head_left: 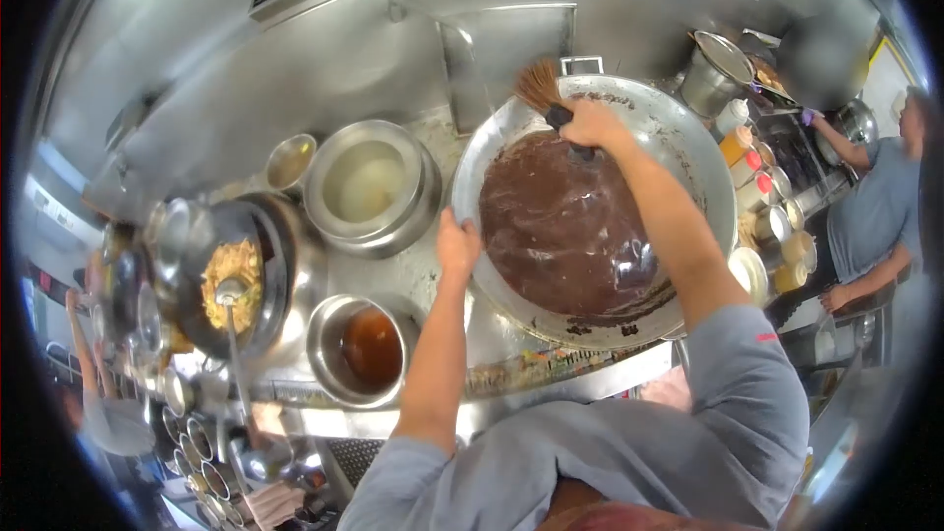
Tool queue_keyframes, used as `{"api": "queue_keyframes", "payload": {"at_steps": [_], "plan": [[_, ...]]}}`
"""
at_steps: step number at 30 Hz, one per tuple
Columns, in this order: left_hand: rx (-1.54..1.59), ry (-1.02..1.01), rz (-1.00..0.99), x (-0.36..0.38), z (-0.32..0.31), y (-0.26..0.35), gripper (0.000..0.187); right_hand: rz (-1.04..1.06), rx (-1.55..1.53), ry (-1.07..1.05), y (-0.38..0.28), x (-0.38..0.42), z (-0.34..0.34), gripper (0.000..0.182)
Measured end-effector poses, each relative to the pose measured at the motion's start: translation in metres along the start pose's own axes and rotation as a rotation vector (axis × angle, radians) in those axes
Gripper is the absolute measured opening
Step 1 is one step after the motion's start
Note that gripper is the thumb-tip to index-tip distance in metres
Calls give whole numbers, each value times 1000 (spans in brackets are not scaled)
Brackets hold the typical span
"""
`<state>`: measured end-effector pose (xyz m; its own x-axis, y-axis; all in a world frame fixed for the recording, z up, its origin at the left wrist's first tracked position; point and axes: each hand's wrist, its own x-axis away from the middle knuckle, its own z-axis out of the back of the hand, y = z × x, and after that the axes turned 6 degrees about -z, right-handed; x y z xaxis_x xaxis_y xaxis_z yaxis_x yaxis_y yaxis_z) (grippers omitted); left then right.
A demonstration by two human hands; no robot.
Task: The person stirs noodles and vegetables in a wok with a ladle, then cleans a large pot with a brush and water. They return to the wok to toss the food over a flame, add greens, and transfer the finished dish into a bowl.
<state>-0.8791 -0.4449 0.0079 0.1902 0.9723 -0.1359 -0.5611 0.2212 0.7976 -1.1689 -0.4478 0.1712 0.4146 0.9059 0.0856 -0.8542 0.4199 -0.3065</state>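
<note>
A large steel wok (688, 152) sits in front of me, filled with brown murky water (560, 226). My left hand (457, 244) grips the wok's left rim. My right hand (592, 125) is closed around the dark handle of a bristle brush (540, 88), whose brown bristles point up and away over the wok's far edge. The handle's lower end dips toward the brown water.
Left of the wok stand a steel pot of pale liquid (372, 182), a pot of brown liquid (359, 349), a small bowl (290, 162) and a dark wok of fried food with a ladle (233, 280). Condiment containers (762, 197) line the right. Another person (870, 221) works at far right.
</note>
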Motion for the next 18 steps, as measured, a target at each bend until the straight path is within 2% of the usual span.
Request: {"api": "queue_keyframes", "payload": {"at_steps": [2,4,6,7,8,10,12,13,14,16,17,18], "plan": [[67,12,-10,1,-2,-3,46,132,288,-90,-38,3,23,48],[59,-33,41,-1,3,4,45,287,487,-174,-80,17,30,45],[69,-12,40,1,1,3,44,218,600,-231,-109,7,54,40],[74,9,30,2,0,2,43,108,609,-357,-116,-16,68,34],[78,18,34,1,-4,-1,43,96,648,-251,-117,-26,72,34],[86,56,-22,0,-9,-9,40,127,799,-313,-126,-38,57,36],[118,51,-21,-3,-8,-8,38,300,845,-240,-143,-13,38,41],[148,41,-6,-3,-7,-5,35,384,834,-311,-149,-3,31,48],[170,24,12,-1,-6,-5,32,380,814,-330,-151,2,26,58],[161,62,-35,1,-7,-8,30,329,862,-415,-150,-1,45,64],[150,107,-97,1,-7,-8,27,413,845,-469,-141,-18,57,42],[158,118,-100,-3,-11,-9,27,262,843,-384,-123,-46,48,38]]}}
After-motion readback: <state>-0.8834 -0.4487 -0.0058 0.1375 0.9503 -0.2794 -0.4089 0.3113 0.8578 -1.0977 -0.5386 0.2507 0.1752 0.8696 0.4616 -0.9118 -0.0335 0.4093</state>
